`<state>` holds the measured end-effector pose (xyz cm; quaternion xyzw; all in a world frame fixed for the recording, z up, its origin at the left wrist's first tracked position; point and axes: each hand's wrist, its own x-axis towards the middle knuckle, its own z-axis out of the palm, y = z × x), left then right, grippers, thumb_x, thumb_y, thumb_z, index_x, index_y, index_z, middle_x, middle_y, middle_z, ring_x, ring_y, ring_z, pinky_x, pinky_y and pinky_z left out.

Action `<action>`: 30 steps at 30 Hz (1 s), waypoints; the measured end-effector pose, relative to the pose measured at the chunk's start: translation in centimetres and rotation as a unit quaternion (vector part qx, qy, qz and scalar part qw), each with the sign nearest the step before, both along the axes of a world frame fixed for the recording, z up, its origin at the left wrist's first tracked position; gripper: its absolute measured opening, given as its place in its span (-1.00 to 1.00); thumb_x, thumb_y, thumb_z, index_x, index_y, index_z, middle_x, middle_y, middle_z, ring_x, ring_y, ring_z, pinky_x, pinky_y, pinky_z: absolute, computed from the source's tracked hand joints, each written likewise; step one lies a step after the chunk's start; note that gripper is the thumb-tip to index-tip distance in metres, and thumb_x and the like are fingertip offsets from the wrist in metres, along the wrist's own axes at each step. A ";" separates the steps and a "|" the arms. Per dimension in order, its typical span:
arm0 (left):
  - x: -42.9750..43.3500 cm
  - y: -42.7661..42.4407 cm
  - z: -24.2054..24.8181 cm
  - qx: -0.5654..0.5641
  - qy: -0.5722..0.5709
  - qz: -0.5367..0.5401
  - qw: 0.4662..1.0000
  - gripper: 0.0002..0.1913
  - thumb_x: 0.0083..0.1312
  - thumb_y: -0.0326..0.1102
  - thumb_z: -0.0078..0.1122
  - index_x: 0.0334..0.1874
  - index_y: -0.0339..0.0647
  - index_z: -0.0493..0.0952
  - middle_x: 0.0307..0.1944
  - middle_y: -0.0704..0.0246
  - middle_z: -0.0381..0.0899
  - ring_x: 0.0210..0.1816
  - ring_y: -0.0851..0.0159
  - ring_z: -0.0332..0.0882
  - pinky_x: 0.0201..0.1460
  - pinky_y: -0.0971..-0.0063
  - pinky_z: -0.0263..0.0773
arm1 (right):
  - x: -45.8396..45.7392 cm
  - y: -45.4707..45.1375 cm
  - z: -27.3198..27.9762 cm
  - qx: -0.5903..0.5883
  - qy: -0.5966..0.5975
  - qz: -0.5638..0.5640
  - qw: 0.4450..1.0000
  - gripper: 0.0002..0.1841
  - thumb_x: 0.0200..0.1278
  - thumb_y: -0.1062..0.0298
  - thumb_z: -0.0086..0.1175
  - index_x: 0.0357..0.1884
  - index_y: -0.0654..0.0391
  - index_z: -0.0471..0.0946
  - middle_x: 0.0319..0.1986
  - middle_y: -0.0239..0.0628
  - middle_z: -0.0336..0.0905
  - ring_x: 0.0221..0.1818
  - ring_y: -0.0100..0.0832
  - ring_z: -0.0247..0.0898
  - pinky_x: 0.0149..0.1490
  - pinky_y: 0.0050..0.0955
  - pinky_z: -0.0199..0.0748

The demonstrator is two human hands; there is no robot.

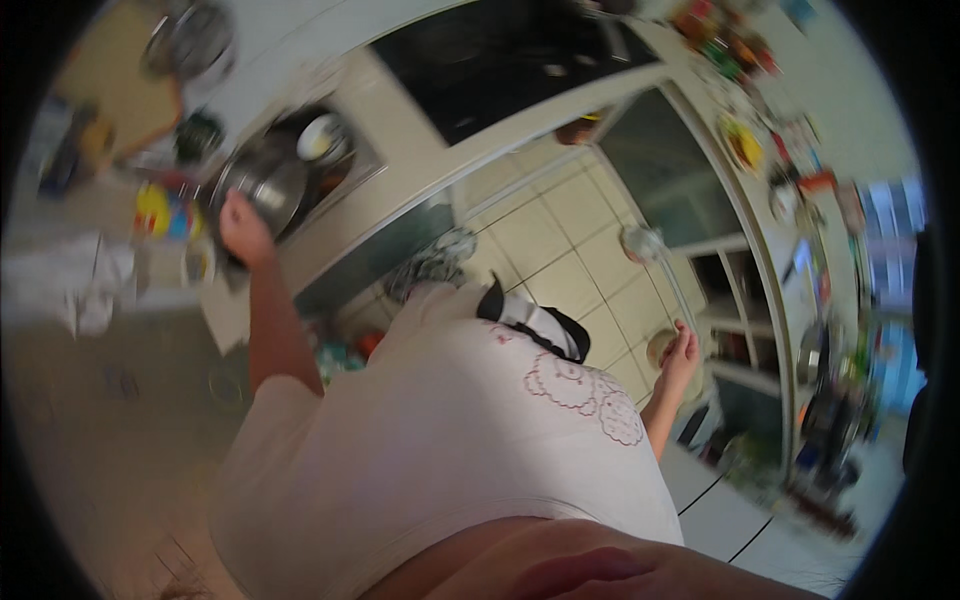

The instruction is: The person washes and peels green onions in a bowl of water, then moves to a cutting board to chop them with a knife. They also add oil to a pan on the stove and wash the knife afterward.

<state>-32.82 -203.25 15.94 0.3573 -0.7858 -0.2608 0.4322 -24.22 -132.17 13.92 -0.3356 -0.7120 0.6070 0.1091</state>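
My left hand (248,231) is curled over the near rim of a shiny metal bowl (281,184), at the sink (360,161) on the left. Motion blur softens the fingers there. Beside the bowl, on its right, is a white cup-like vessel (321,139) with a coloured mark. My right hand (679,351) hangs low on the right with bent fingers, over the floor and the cabinet fronts. A pale thin rod or edge (679,289) runs up to its fingertips; whether the hand holds it is unclear.
A black cooktop (510,60) is set in the counter ahead. Leftward lie a cutting board (124,97), a metal pot or strainer (196,41) and a yellow-and-blue item (166,211). Cabinets (675,165) and a cluttered counter (799,255) line the right. Tiled floor (562,225) shows between.
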 end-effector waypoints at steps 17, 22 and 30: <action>9.2 -11.5 -3.4 0.110 0.015 0.059 0.992 -0.52 0.50 0.03 -0.01 -0.30 -0.31 0.63 -0.49 0.36 0.61 -0.39 0.32 0.53 -0.24 0.39 0.42 | -13.9 -23.7 3.3 0.032 -0.014 0.257 0.966 -0.59 0.55 0.05 -0.06 -0.06 0.23 0.62 -0.72 -0.70 0.03 -0.68 -0.80 -0.11 -0.57 -0.65 -0.21; 9.9 -14.8 -9.0 0.112 -0.132 0.080 0.982 -0.64 0.41 -0.04 0.15 -0.10 -0.25 0.65 -0.26 0.29 0.69 -0.22 0.22 0.62 -0.09 0.35 0.49 | -13.6 -26.5 2.4 0.054 -0.056 0.268 0.960 -0.60 0.55 0.07 -0.08 -0.08 0.23 0.62 -0.71 -0.69 0.06 -0.68 -0.79 -0.09 -0.56 -0.64 -0.17; 13.1 -18.2 -17.1 0.155 -0.232 0.068 0.958 -0.62 0.36 -0.12 0.22 0.10 -0.21 0.60 -0.04 0.15 0.64 -0.05 0.11 0.60 0.07 0.28 0.47 | -14.2 -31.7 2.8 0.065 -0.108 0.298 0.946 -0.64 0.54 0.13 -0.07 -0.08 0.18 0.66 -0.68 -0.62 0.18 -0.61 -0.73 0.07 -0.51 -0.60 0.05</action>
